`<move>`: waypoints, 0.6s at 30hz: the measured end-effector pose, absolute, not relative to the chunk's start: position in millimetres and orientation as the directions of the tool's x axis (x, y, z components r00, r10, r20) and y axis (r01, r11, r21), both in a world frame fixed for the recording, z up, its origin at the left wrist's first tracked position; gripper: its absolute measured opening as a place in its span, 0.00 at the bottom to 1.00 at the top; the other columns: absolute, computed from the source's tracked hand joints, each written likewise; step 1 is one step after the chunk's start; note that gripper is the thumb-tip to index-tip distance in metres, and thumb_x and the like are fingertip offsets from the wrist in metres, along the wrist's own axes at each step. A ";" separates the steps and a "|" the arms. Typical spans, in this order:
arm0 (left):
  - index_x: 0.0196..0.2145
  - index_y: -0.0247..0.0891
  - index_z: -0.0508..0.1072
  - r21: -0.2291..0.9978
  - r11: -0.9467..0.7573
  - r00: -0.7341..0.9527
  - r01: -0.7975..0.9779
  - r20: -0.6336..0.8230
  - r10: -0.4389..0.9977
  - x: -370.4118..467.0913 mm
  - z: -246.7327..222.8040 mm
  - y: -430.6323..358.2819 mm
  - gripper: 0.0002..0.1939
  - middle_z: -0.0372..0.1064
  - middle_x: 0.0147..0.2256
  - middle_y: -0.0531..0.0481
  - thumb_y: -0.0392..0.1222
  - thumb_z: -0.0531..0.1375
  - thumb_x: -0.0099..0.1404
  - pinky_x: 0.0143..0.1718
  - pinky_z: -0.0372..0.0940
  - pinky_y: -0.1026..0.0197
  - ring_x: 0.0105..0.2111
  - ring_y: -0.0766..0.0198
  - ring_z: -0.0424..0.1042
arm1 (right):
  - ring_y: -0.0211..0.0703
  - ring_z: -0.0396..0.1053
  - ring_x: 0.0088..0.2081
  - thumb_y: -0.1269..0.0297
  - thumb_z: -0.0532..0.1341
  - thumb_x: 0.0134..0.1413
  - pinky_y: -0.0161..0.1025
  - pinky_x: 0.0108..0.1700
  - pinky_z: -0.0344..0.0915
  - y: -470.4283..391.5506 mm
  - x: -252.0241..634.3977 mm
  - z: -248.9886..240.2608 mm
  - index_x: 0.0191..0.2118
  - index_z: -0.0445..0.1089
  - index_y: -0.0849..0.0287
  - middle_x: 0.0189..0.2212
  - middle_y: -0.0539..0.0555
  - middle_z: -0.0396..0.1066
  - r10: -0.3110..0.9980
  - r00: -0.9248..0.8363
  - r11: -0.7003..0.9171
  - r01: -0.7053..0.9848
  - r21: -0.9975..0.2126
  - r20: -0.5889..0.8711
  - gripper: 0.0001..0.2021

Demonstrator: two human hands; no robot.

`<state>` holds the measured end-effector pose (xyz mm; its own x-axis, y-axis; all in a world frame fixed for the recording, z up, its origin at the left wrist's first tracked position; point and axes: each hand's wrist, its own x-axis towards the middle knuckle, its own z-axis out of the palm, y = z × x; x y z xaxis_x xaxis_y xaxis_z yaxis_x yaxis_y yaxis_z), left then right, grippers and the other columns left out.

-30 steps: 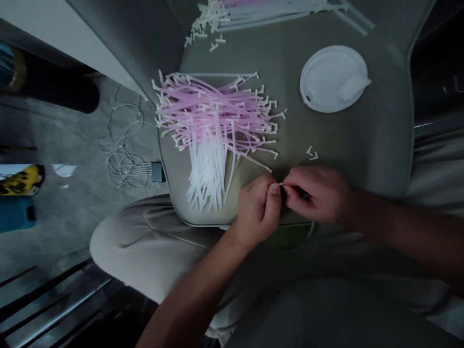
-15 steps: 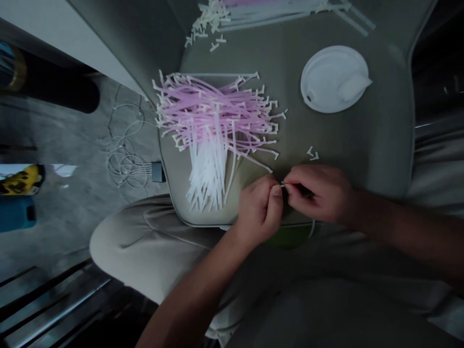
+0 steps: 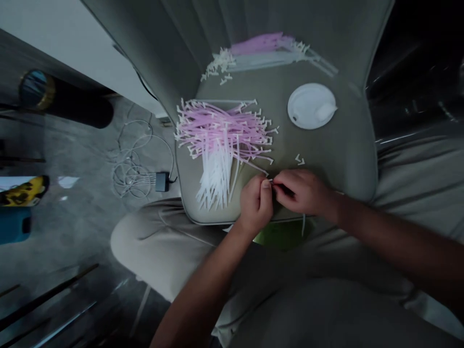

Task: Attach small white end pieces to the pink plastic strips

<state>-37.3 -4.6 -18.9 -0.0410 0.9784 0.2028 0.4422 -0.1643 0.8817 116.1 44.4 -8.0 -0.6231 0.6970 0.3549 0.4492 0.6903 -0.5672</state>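
Observation:
My left hand [image 3: 256,202] is closed in a pinch, thumb on top, with a small white connector [image 3: 270,181] at its fingertips. Against it, fingertip to fingertip, my right hand [image 3: 302,192] is pinched shut. A thin whitish tube [image 3: 303,225] hangs below the right hand over the seat's front edge; its upper part is hidden by the fingers. Left of my hands lies a pile of pink tubes [image 3: 221,121] with small white connectors on their ends. A bundle of plain white tubes [image 3: 216,176] partly overlaps that pile. Loose white connectors [image 3: 300,160] rest just beyond my right hand.
Everything lies on a grey chair seat [image 3: 348,164]. A white round lid [image 3: 308,108] holds a white lump. Towards the backrest are more pink and white tubes [image 3: 268,53] and heaped connectors [image 3: 222,62]. A black adapter box [image 3: 162,181] with coiled wires lies on the floor.
The view has shifted, so more of the backrest shows and the seat appears smaller. Both hands stay pinched together at the same place near the seat's front edge.

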 end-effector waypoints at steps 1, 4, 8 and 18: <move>0.27 0.39 0.60 0.877 -0.150 -0.049 0.457 0.194 0.980 -36.8 -20.3 -5.4 0.17 0.57 0.25 0.54 0.44 0.46 0.75 0.28 0.53 0.62 0.26 0.68 0.58 | 0.37 0.64 0.27 0.69 0.54 0.59 0.35 0.33 0.57 42.5 115.6 -9.6 0.31 0.66 0.58 0.24 0.49 0.68 0.693 -0.621 0.702 0.468 -0.537 0.365 0.07; 0.27 0.39 0.60 0.860 -0.083 -0.061 0.504 0.132 0.989 -35.3 -23.4 -6.7 0.19 0.59 0.25 0.54 0.48 0.46 0.74 0.29 0.53 0.61 0.27 0.67 0.59 | 0.39 0.65 0.28 0.68 0.52 0.60 0.37 0.33 0.56 37.9 114.6 -14.0 0.31 0.67 0.59 0.26 0.52 0.70 0.715 -0.630 0.688 0.553 -0.470 0.304 0.09; 0.27 0.40 0.62 0.853 -0.063 -0.079 0.518 0.120 0.990 -33.0 -24.8 -4.6 0.19 0.60 0.24 0.53 0.49 0.47 0.73 0.30 0.53 0.60 0.27 0.65 0.60 | 0.41 0.66 0.30 0.68 0.53 0.60 0.38 0.35 0.56 35.3 113.9 -16.1 0.32 0.68 0.59 0.28 0.55 0.72 0.760 -0.618 0.636 0.642 -0.429 0.202 0.09; 0.24 0.39 0.61 0.860 0.021 -0.150 0.510 0.065 0.987 -27.4 -24.9 6.2 0.18 0.60 0.23 0.53 0.46 0.48 0.71 0.29 0.54 0.61 0.26 0.65 0.60 | 0.40 0.71 0.38 0.62 0.57 0.64 0.40 0.43 0.68 37.2 107.3 -12.4 0.39 0.71 0.63 0.35 0.54 0.73 0.815 -0.579 0.536 0.760 -0.368 -0.008 0.10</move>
